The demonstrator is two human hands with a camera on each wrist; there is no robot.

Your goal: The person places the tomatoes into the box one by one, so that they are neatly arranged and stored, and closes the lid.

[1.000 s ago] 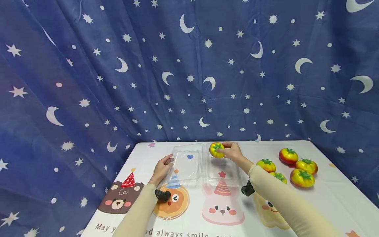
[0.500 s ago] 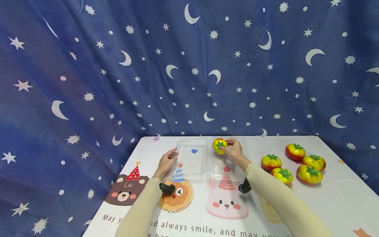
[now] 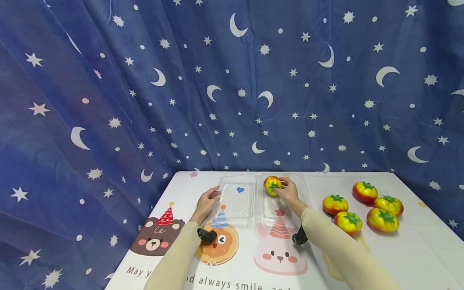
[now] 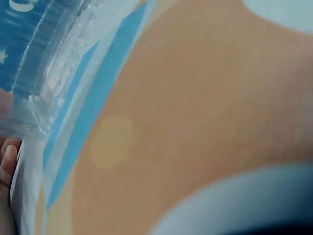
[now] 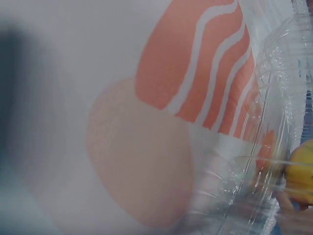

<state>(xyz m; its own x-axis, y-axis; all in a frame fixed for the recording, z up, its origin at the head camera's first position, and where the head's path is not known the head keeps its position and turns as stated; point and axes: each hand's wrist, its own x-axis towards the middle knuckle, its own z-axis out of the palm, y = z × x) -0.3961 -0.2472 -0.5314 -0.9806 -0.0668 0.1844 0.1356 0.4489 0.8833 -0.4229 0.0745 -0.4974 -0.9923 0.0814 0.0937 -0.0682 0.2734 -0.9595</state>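
Observation:
In the head view my right hand (image 3: 290, 194) holds a yellow-and-red toy tomato (image 3: 271, 183) with a green leafy top. It is over the right half of a hinged clear plastic container (image 3: 238, 220), near the far end. My left hand (image 3: 207, 202) grips the container's left rim, thumb inside and fingers outside. The left wrist view shows the container's corner (image 4: 36, 115) with fingertips (image 4: 8, 164) at it. In the right wrist view the toy tomato (image 5: 302, 171) is seen beside the clear wall (image 5: 269, 112), partly cut off by the frame.
Several more toy tomatoes (image 3: 382, 220) lie on the table to the right, beyond the right forearm. A white cloth (image 3: 427, 245) printed with cartoon animals covers the table. Behind it hangs a blue curtain (image 3: 203, 141) with moons and stars.
The right hand has lowered the toy tomato slightly into the container's right half. The left hand keeps its place at the left rim. The head view has shifted a little.

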